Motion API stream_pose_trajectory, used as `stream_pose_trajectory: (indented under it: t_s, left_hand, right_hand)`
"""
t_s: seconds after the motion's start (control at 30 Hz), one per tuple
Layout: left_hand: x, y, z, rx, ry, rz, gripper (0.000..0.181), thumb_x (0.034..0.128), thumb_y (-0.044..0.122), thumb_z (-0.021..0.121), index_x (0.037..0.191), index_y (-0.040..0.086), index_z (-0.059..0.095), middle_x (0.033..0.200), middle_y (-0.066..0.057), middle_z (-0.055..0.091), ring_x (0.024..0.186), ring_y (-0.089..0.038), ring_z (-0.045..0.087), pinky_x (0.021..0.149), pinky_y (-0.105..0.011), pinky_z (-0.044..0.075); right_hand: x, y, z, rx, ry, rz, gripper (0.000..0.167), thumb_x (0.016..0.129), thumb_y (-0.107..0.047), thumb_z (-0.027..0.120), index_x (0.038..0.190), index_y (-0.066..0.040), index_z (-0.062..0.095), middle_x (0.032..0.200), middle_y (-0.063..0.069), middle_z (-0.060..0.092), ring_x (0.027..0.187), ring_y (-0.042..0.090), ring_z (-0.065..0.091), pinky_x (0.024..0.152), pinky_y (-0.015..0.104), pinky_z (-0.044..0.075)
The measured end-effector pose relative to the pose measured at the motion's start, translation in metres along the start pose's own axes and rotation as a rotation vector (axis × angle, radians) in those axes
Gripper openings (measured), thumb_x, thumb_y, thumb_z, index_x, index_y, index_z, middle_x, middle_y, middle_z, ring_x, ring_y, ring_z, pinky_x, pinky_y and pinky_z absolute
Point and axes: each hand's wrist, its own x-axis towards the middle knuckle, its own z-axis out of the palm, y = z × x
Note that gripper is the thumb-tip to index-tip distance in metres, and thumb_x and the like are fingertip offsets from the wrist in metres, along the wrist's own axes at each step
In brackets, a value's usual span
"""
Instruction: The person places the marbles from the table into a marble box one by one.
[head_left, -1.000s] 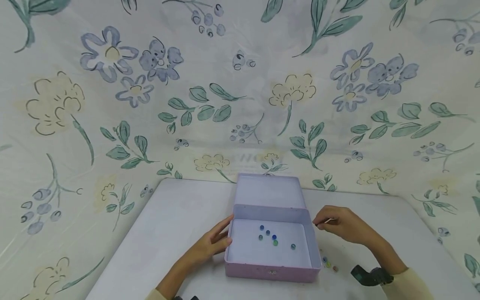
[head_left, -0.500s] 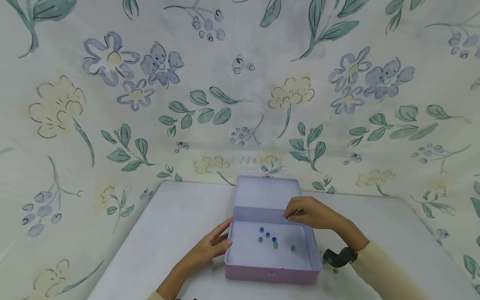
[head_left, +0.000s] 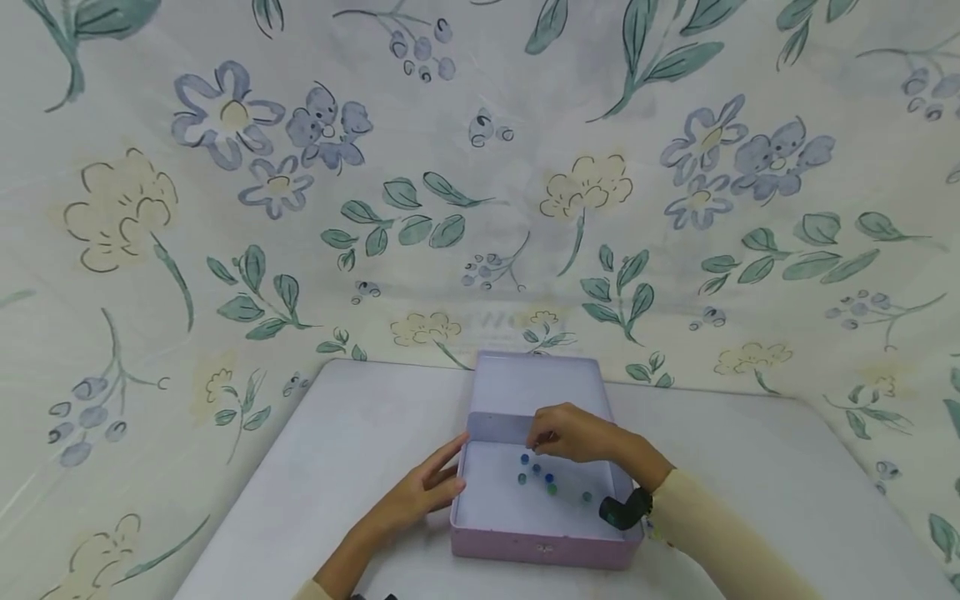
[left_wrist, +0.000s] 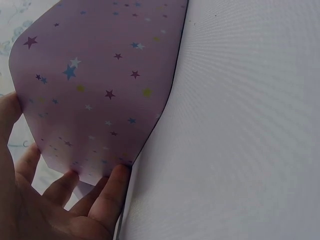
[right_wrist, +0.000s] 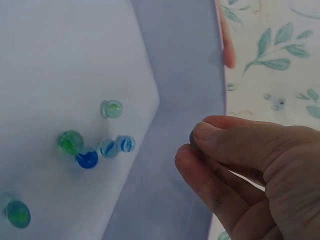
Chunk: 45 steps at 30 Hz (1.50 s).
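An open purple tin box (head_left: 545, 550) holds several glass marbles, among them a green marble (head_left: 552, 489) and a dark blue marble (right_wrist: 87, 157). Above the back of the box, my right hand (head_left: 572, 433) pinches a dark marble (right_wrist: 193, 139) between thumb and forefinger, clear of the box floor. My left hand (head_left: 414, 498) rests along the box's left wall with fingers spread and fairly straight. In the left wrist view, fingertips of the left hand (left_wrist: 65, 200) touch the star-patterned outer side (left_wrist: 100, 95) of the box.
The box's lid (head_left: 536, 383) lies back behind it. Beside the box's front right corner, a few marbles (head_left: 651, 528) on the white table (head_left: 300, 475) are partly hidden by the right sleeve. A floral sheet (head_left: 420, 275) rises behind the table.
My right hand has moved left from beyond the box's right wall to over its back part, carrying the pinched marble. The left hand has stayed against the left wall.
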Motion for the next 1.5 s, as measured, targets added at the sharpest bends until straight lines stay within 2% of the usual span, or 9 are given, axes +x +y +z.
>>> stream_pose_trajectory:
  t_s: [0.3, 0.53, 0.87, 1.5]
  left_hand:
    - [-0.001, -0.002, 0.002, 0.009, 0.0, 0.027, 0.068, 0.1034, 0.022, 0.054, 0.161, 0.027, 0.019, 0.169, -0.014, 0.004, 0.147, -0.056, 0.018, 0.109, -0.056, 0.046]
    - [-0.002, 0.0, 0.002, 0.007, 0.004, -0.002, 0.066, 0.104, 0.027, 0.053, 0.161, 0.03, 0.02, 0.169, -0.011, 0.006, 0.148, -0.054, 0.017, 0.11, -0.057, 0.045]
    - [0.004, 0.002, -0.002, 0.032, 0.006, 0.03, 0.067, 0.1036, 0.024, 0.054, 0.161, 0.029, 0.02, 0.17, -0.01, 0.007, 0.149, -0.053, 0.019, 0.109, -0.056, 0.046]
    - [-0.001, -0.002, 0.0, 0.008, 0.004, 0.017, 0.067, 0.1034, 0.023, 0.054, 0.161, 0.028, 0.019, 0.169, -0.011, 0.006, 0.149, -0.053, 0.019, 0.11, -0.056, 0.045]
  right_hand:
    - [0.008, 0.006, 0.017, -0.024, -0.013, 0.054, 0.013, 0.089, -0.001, 0.071, 0.099, -0.006, 0.077, 0.093, -0.001, 0.072, 0.083, 0.002, 0.063, 0.076, 0.013, 0.055]
    - [0.009, 0.019, 0.031, -0.093, 0.01, 0.102, 0.009, 0.089, -0.006, 0.072, 0.096, -0.009, 0.077, 0.09, -0.001, 0.071, 0.08, 0.002, 0.061, 0.074, 0.015, 0.055]
    - [0.007, 0.024, 0.036, -0.176, 0.08, 0.066, 0.01, 0.087, -0.001, 0.074, 0.093, -0.007, 0.079, 0.089, 0.003, 0.074, 0.08, 0.007, 0.065, 0.073, 0.017, 0.057]
    - [0.005, 0.024, 0.044, -0.188, 0.048, 0.045, 0.011, 0.085, -0.001, 0.075, 0.093, -0.008, 0.079, 0.088, 0.002, 0.075, 0.08, 0.006, 0.066, 0.072, 0.014, 0.056]
